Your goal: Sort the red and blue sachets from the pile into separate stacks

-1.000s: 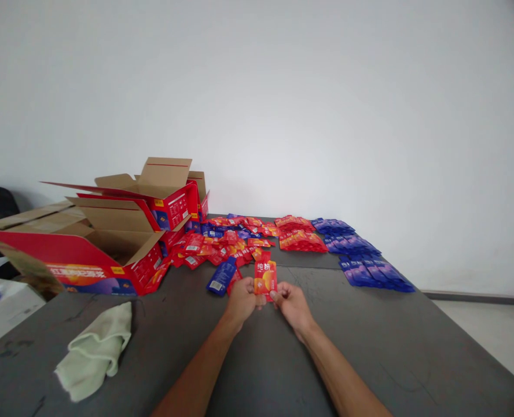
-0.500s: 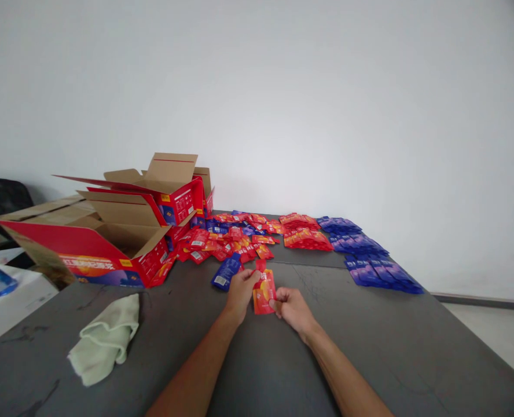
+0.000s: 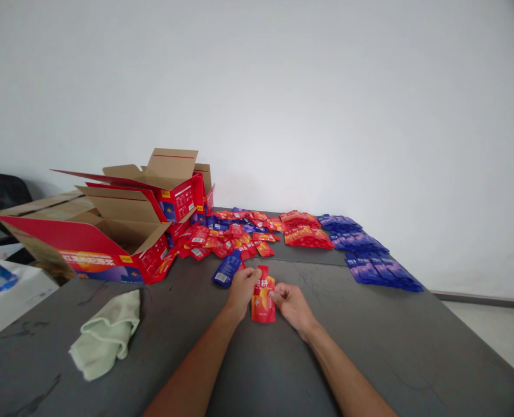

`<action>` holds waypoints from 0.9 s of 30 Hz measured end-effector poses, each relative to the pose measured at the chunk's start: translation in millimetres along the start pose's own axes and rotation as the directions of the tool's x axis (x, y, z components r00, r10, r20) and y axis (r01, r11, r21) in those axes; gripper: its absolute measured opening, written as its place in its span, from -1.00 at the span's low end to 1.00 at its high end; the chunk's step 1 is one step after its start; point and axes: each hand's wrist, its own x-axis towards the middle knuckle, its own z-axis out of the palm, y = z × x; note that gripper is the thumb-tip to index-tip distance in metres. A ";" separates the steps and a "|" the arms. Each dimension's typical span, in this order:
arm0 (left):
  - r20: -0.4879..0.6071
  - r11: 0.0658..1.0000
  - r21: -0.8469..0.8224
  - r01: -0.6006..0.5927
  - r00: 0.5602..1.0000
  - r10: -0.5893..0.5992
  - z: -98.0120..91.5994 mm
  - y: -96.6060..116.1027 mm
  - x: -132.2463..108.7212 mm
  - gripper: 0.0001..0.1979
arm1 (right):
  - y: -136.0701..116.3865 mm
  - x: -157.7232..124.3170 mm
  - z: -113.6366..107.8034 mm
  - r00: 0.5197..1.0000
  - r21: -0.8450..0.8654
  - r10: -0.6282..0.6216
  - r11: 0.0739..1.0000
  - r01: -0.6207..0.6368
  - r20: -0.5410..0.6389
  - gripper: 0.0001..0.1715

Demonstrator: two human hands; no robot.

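Note:
A red pouch with an orange print [image 3: 263, 301] is held upright above the grey table [image 3: 265, 370], its printed face towards me. My left hand [image 3: 242, 289] pinches it near its upper left edge. On its right edge, my right hand [image 3: 292, 307] grips it between thumb and fingers. Just behind my left hand lies a blue pouch [image 3: 227, 269]. Beyond it spreads a loose pile of red and blue pouches [image 3: 222, 234].
Open red cartons [image 3: 96, 246] stand at the left. A pale green cloth [image 3: 107, 333] lies at the front left. Red pouches [image 3: 307, 234] are stacked in rows at the back, with rows of blue pouches [image 3: 378, 269] to their right. A white wall rises behind.
The red pouch sits slightly lower and shows more of its front. My right hand has slid up along its right edge and moved a little away from its bottom.

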 end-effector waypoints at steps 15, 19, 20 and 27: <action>0.028 0.743 0.657 -0.130 0.989 0.148 -2.1 -0.1 -2.0 -0.71 | 22.2 16.4 -25.1 0.959 -0.402 -0.110 0.916 -0.005 -0.262 -0.61; 0.100 0.334 0.927 -0.168 0.973 0.210 -1.1 3.6 -13.1 -0.71 | 29.1 22.9 -46.5 0.927 -0.582 -0.093 0.799 -0.148 -0.363 -0.51; 0.095 0.272 0.951 -0.147 0.976 0.195 -0.3 3.7 -15.8 -0.71 | 30.5 24.2 -50.5 0.921 -0.600 -0.086 0.780 -0.175 -0.380 -0.49; 0.144 0.161 0.973 -0.165 0.980 0.137 5.3 -0.8 -24.6 -0.62 | 34.4 24.0 -52.7 0.895 -0.791 -0.280 0.600 -0.118 -0.346 -0.51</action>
